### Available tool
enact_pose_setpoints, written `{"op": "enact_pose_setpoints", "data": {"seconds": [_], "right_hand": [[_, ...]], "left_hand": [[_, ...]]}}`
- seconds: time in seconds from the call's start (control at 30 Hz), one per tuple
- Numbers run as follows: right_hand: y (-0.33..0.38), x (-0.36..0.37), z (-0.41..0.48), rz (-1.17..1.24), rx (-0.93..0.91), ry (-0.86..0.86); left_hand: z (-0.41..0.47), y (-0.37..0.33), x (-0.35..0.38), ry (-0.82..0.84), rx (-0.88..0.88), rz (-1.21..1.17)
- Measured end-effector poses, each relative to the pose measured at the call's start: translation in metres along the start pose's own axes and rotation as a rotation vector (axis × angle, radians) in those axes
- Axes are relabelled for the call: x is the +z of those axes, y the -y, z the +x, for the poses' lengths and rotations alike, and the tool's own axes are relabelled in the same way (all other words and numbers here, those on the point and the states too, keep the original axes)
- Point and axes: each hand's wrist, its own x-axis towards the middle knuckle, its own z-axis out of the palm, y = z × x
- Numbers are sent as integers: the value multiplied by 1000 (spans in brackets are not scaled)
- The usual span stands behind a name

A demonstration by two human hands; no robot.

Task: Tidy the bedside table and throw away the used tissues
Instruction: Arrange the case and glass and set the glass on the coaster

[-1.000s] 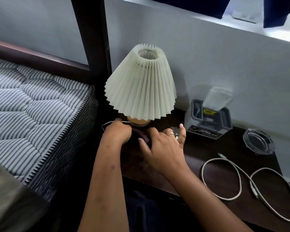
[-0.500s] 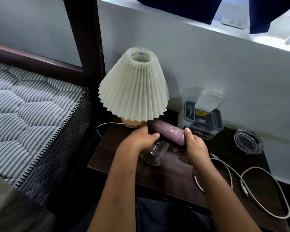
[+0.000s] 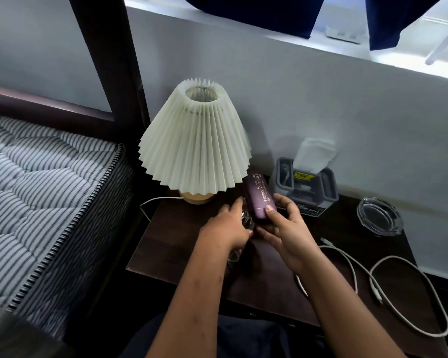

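Observation:
A purple glasses case with gold lettering points away from me, its far end under the lamp shade. My right hand grips its near end, thumb on top. My left hand is closed on a clear drinking glass, mostly hidden by the hand, right beside the case. Both are over the dark wooden bedside table. A grey tissue box with a white tissue sticking up stands against the wall. No loose used tissues are visible.
A pleated cream lamp stands at the table's back left. A glass ashtray and a looped white cable lie on the right. A striped mattress and dark bed post are to the left.
Both hands came out from under the lamp with the case and the glass. The case has turned from lying crosswise to pointing away from me, and the hands have drawn closer together.

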Motion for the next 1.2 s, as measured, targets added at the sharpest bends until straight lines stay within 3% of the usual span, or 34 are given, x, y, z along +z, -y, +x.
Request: {"op": "enact_pose_setpoints", "data": {"seconds": [0.2, 0.57, 0.8, 1.0, 1.2], "right_hand": [[1, 10, 27, -97, -107, -79], [-49, 21, 50, -249, -167, -274], [-43, 13, 54, -529, -236, -145], [-45, 10, 58, -772, -306, -133], [-42, 12, 60, -1006, -356, -114]], "left_hand": [[-4, -10, 13, -67, -180, 166], [3, 8, -2, -74, -317, 89], [5, 6, -2, -82, -253, 20], [7, 8, -1, -85, -242, 20], [10, 13, -3, -27, -337, -24]]}}
